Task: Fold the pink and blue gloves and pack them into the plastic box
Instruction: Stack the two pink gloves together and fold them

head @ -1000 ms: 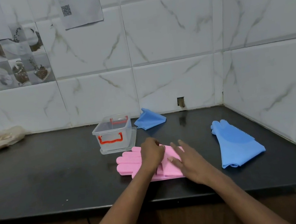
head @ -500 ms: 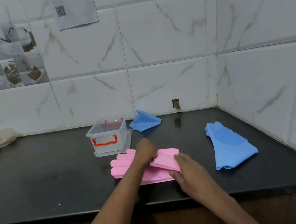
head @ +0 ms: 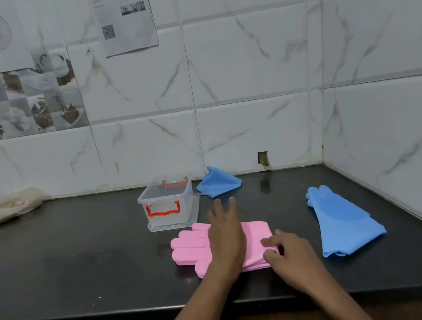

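My left hand [head: 227, 239] lies flat, fingers spread, on the pink gloves [head: 190, 248] at the counter's front; my right hand [head: 289, 252] pinches their cuff edge; the fold looks half-made; the blue glove [head: 345, 222] lies unfolded; the box [head: 167, 204] holds nothing yet.

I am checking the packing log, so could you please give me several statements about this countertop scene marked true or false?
1. The clear plastic box with orange handles holds a glove. False: nothing shows inside.
2. The left hand lies flat on the pink rubber gloves. True.
3. The flat blue rubber glove lies left of the pink ones. False: it lies to their right.
4. The right hand touches the pink gloves' cuff end. True.
5. A folded blue glove sits beside the box near the wall. True.
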Action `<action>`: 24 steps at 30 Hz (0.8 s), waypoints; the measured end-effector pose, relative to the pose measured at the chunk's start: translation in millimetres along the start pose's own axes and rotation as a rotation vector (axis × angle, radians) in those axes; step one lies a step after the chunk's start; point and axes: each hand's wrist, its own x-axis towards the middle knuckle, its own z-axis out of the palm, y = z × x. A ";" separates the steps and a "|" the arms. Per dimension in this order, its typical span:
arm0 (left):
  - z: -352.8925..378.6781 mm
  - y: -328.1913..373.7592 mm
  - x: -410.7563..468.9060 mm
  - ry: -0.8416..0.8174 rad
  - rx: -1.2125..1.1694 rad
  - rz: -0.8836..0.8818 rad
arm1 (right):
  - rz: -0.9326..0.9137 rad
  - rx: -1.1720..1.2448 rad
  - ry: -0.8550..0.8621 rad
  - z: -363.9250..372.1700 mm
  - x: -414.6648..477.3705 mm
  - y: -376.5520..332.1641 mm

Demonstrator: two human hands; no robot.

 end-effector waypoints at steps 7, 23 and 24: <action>-14.3 -11.8 5.4 -0.283 0.013 0.023 | 0.188 0.380 0.185 2.7 14.7 -16.6; -82.8 -34.8 48.3 -0.818 -0.607 -0.472 | -0.392 -0.255 0.351 64.0 5.3 -94.7; -78.7 -44.0 45.7 -0.754 -0.526 -0.496 | -0.408 -0.247 0.315 72.3 1.5 -93.9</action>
